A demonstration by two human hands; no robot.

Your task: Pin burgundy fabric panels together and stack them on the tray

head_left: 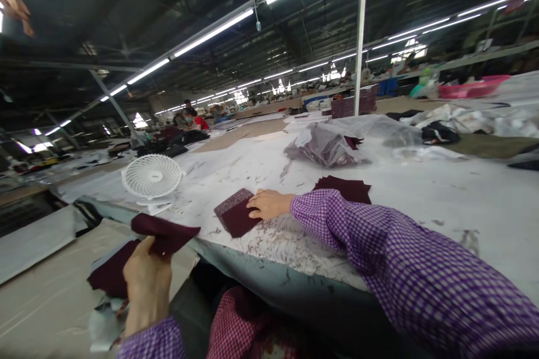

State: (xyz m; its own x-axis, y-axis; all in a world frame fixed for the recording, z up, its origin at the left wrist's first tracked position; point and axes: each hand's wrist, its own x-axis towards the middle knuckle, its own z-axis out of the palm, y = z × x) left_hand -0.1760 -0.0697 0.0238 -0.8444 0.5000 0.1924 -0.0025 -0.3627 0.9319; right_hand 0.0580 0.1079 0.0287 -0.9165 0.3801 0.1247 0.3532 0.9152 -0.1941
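Note:
A folded maroon fabric piece (179,237) is gripped in my left hand (147,277), held up beside the table's near edge. Below and left of that hand lies more maroon fabric (110,272) on a beige surface. My right hand (269,204) reaches across the table, fingers resting on the right edge of a maroon fabric piece (240,219) that has a speckled grey-pink band on its far side. Whether those fingers pinch the cloth cannot be made out. Past my right sleeve sits a stack of maroon cut pieces (347,188), partly covered by the sleeve.
A small white fan (152,177) stands at the table edge on the left. Farther back is a clear plastic bag (326,146) with maroon cloth inside. A metal post (361,39) rises behind it. A pink basin (471,88) is at far right; people (196,118) work in the distance.

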